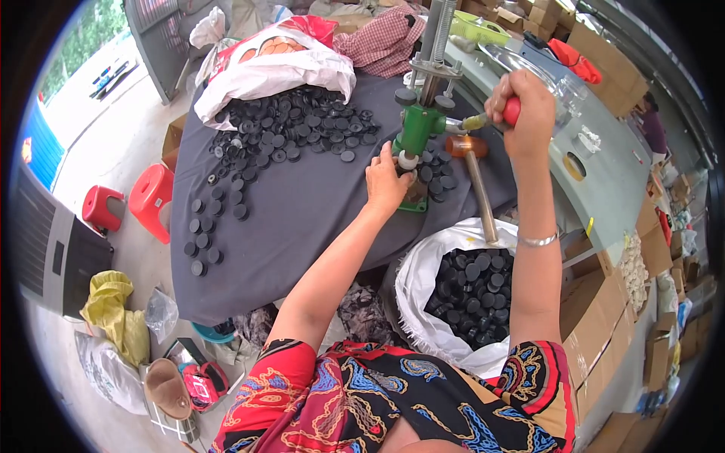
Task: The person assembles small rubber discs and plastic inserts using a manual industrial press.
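A green hand press with a white plunger tip stands at the right of the cloth-covered table. My right hand is closed round the red-knobbed end of its lever. At the foot of the press, my left hand has its thumb and forefinger either side of the plunger tip. Whatever it grips there is hidden. Round black caps spread in a heap left of the press, with a few more just to its right. A mallet with an amber head lies right of the press.
A white sack filled with black caps stands below the table's right edge. Behind the heap lies an open red-and-white sack. Red stools stand at the left, cardboard boxes at the right. A grey-green table adjoins on the right.
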`<state>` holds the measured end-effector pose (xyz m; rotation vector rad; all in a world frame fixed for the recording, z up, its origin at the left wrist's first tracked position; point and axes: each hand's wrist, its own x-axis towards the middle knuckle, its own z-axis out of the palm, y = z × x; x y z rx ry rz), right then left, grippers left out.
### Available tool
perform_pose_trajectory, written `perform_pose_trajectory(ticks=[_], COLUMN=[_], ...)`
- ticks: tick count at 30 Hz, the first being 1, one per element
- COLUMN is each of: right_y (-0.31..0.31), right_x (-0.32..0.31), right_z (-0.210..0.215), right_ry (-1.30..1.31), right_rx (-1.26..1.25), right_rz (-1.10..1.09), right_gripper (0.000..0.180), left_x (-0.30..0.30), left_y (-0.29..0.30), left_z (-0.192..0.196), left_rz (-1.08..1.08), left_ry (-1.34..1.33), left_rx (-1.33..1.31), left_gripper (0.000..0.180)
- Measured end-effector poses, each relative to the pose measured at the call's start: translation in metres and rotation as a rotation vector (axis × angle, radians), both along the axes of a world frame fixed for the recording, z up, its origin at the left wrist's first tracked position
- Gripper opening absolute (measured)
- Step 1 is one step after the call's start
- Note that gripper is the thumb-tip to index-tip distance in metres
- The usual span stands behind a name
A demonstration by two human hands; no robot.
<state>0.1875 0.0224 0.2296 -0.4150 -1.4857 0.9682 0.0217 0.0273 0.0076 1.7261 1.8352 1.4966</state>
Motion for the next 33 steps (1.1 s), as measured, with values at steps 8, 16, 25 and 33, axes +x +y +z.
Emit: perform_pose_trajectory(ticks=[8, 16, 25, 33], right_y=[-0.065, -0.061, -0.024, -0.027], right_x=[0.005, 0.023, -0.002, 0.008], right_z=[-0.143, -0.113, -0.025, -0.031], right_ry=[-0.345, -0.198, -0.093, -0.093], right_rx=[0.708, 0.294, -0.011, 0.014], right_rz=[-0.184, -0.146, 0.034, 0.006], right_gripper=[0.02, 0.023, 0.027, 0.028], left_x=[-0.043, -0.162, -0.24, -0.176], left_y=[-0.07, -0.215, -0.299, -0.249], left_z=[-0.01, -0.002, -0.022, -0.01], left_rz=[0.004, 0.437, 0.814, 0.433], left_ry=[0.055, 0.214, 0.371, 0.296], left_rx=[0.113, 0.325, 0.152, 0.221], left_gripper=[0.075, 0.04, 0.036, 0.033])
